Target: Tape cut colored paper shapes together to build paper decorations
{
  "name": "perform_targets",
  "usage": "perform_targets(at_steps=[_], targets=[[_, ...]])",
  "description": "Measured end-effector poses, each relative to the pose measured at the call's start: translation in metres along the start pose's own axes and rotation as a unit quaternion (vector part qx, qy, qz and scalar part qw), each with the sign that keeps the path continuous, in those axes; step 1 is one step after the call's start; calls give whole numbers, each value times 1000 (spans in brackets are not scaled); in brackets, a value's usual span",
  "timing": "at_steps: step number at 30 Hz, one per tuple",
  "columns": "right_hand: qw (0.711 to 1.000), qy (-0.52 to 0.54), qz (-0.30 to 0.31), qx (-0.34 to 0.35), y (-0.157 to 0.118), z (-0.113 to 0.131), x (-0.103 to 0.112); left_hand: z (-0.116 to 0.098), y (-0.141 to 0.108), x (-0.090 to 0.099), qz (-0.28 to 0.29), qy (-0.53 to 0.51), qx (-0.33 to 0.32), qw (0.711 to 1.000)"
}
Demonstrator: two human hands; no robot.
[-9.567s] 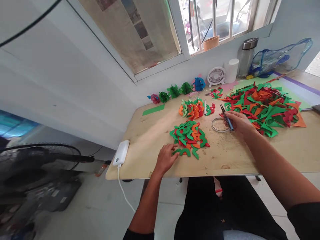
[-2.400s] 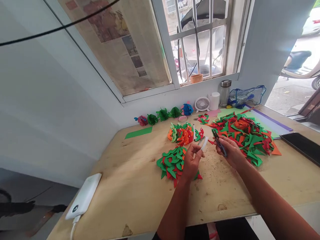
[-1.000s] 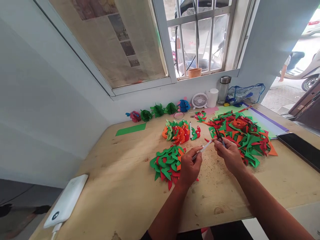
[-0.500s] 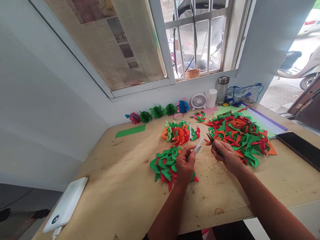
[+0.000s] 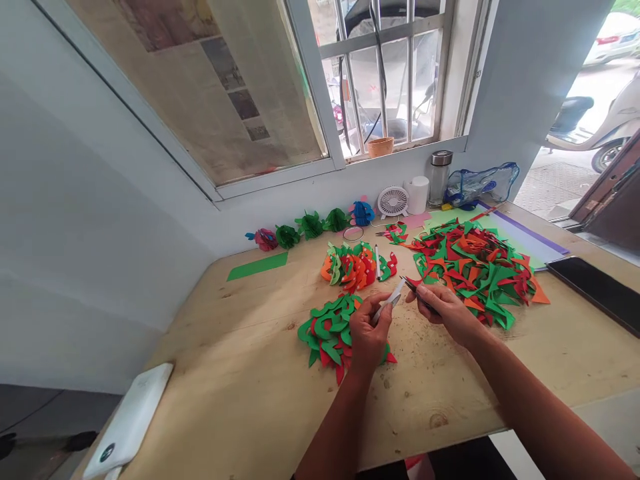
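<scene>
My left hand (image 5: 369, 327) pinches a narrow white strip (image 5: 398, 292), perhaps folded paper, above the right edge of a heap of green and red paper cutouts (image 5: 327, 330). Closed around small dark scissors (image 5: 423, 300), my right hand (image 5: 445, 310) is just right of it. The scissors' tips are at the upper end of the strip; whether they touch it is too small to tell. Behind my left hand lies a row of orange, red and green cutouts (image 5: 353, 267) with a white pen (image 5: 377, 262) beside it.
A large pile of green, red and orange scraps (image 5: 480, 267) lies to the right, beside a black phone (image 5: 595, 287). Along the wall stand paper balls (image 5: 311, 225), a small fan (image 5: 393, 201) and a glass bottle (image 5: 440, 180). A white power bank (image 5: 130, 417) lies front left.
My right hand has moved slightly left, bringing the scissors' tips to the white strip. The strip is turned a little in my left hand, and the view has shifted slightly.
</scene>
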State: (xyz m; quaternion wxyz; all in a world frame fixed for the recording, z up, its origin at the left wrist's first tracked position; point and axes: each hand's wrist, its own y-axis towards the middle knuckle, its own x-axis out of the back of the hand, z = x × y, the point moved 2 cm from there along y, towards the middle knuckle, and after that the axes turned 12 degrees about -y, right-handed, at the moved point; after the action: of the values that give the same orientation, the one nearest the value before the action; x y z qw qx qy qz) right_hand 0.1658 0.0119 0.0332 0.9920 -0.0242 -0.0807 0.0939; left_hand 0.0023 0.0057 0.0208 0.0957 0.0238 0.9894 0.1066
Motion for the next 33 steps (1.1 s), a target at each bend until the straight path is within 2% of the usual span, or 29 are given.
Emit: perform_targets(at_steps=[11,18,26,33], targets=[[999,-21,-13,26,1,-3,0,3,1,0,-2,-4,10,1000],[1000,-8,-22,10,1,-4,-1,2,1,0,3,6,16,1000],[996,-55,-67,25,0,-5,0,2,1,-1,3,16,28,999],[987,-123,-90,50,-3,6,1,4,1,1,-20,14,19,1000]])
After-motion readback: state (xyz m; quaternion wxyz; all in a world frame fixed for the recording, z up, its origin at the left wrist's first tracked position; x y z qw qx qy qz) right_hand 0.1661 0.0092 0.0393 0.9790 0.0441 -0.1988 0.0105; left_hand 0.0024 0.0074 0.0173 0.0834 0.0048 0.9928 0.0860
